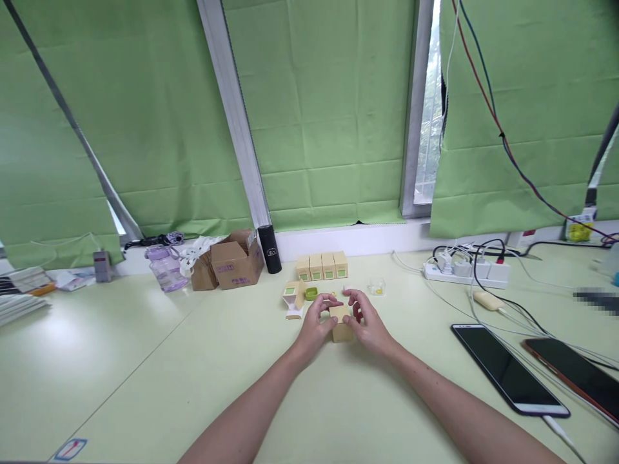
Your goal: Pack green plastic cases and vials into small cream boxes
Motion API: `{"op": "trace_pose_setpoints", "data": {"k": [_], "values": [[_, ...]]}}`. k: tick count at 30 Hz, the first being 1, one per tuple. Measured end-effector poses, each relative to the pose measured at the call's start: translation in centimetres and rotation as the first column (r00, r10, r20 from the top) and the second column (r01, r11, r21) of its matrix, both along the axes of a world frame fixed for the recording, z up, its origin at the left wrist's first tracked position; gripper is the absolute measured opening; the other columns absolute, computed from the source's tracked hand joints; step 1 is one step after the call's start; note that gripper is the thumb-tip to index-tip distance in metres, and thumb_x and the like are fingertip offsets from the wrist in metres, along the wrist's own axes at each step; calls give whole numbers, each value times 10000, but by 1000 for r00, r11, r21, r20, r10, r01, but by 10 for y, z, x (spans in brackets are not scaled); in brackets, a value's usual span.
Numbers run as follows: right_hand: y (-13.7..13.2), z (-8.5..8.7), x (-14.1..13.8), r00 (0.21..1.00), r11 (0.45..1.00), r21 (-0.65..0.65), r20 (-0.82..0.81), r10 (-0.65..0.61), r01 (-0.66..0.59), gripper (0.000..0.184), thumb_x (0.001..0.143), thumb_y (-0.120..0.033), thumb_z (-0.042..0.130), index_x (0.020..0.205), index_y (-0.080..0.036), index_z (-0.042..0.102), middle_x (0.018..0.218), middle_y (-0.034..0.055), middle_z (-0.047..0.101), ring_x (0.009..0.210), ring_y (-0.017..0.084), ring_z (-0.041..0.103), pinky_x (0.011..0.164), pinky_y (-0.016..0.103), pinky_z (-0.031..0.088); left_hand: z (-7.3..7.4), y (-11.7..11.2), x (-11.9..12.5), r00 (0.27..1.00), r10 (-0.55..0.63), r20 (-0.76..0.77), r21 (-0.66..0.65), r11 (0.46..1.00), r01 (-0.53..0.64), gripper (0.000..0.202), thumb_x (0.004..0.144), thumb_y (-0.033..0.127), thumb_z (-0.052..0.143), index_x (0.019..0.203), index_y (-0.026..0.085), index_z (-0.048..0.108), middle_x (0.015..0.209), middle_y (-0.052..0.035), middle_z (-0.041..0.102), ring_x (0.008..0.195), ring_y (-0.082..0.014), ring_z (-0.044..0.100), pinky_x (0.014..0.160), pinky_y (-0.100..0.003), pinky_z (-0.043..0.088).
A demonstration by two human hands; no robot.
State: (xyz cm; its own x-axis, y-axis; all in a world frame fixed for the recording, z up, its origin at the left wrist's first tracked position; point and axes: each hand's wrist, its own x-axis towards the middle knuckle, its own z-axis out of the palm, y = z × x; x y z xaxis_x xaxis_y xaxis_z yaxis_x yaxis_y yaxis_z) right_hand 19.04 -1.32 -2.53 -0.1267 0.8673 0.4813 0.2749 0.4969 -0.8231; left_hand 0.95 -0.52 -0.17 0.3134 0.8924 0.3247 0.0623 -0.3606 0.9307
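A small tan cardboard box (342, 332) stands on the table between both hands, its top facing me. My left hand (316, 325) grips its left side, with the thumb near the top edge and the fingers curled over the far side. From the right, my right hand (366, 323) holds the same box, thumb at the top edge and fingers bent behind it. Just beyond lie an opened small box (291, 293) with its flaps out, a green little container (311, 294) and a clear plastic case (376, 287) with something yellow inside. The box's far side is hidden.
Several matching small boxes (322, 267) stand in a row at the back. Behind, to the left, are a black bottle (269, 249), an open carton (238, 264) and a purple water bottle (167, 269). Rightward lie a power strip (467, 274), cables and two phones (507, 367) (578, 374).
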Motion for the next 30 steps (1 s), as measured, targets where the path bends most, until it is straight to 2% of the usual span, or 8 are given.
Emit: {"op": "trace_pose_setpoints", "data": {"k": [3,7,11,14,17,21,25,30], "values": [[0,3,6,996,996,-5,20,88,-88,637,788,-182,628,1395,-292,468,1201,61,538,963,216,563,816,369,535,1,0,-1,1000,8,-4,7,1000,-8,378,780,176,649,1143,231,559,1227,-117,712,1283,-307,602,1052,-431,408],[6,3,12,997,998,-31,50,65,-63,701,733,-138,614,1400,-291,463,1260,73,526,1036,230,555,826,368,534,1,-1,-2,1000,16,-22,19,1000,-16,379,809,217,678,1171,234,571,1279,-124,697,1297,-309,584,1085,-440,381],[14,-2,15,992,994,-35,70,-103,106,592,795,-176,572,1371,-273,474,1213,69,529,962,223,550,791,376,524,-2,3,-2,999,47,4,5,999,-47,305,864,316,665,1145,235,581,1295,-128,663,1261,-298,587,1039,-419,420],[16,-1,16,965,968,-19,82,-248,250,509,829,-199,557,1332,-258,499,1138,63,546,904,223,545,755,377,512,-5,8,-3,994,104,17,-10,995,-103,292,856,294,641,1133,235,571,1228,-118,683,1202,-283,610,1007,-411,432],[12,5,17,987,987,26,36,-157,156,466,852,-233,570,1313,-257,511,1139,70,552,939,231,550,745,365,524,-7,11,-3,990,139,27,-26,990,-138,307,829,229,615,1133,240,569,1157,-99,709,1181,-269,622,987,-398,433],[4,11,16,997,998,65,80,0,-6,612,805,-229,648,1390,-289,477,1237,82,545,996,238,557,811,387,540,-7,12,-2,987,154,42,-22,988,-153,325,779,169,591,1098,233,591,1130,-90,709,1156,-257,636,959,-376,440],[6,5,17,989,999,41,146,-18,12,683,765,-179,639,1413,-307,462,1254,79,539,981,235,558,816,395,541,-8,13,-2,982,184,44,-3,983,-184,333,749,141,570,1067,231,604,1095,-76,705,1109,-247,651,928,-364,448],[18,-5,21,985,993,32,126,-117,114,613,781,-158,573,1374,-284,483,1200,67,557,922,217,569,762,371,536,-10,17,-2,968,251,21,23,967,-252,341,721,127,571,1047,219,614,967,-50,708,990,-234,665,894,-360,453]]}}
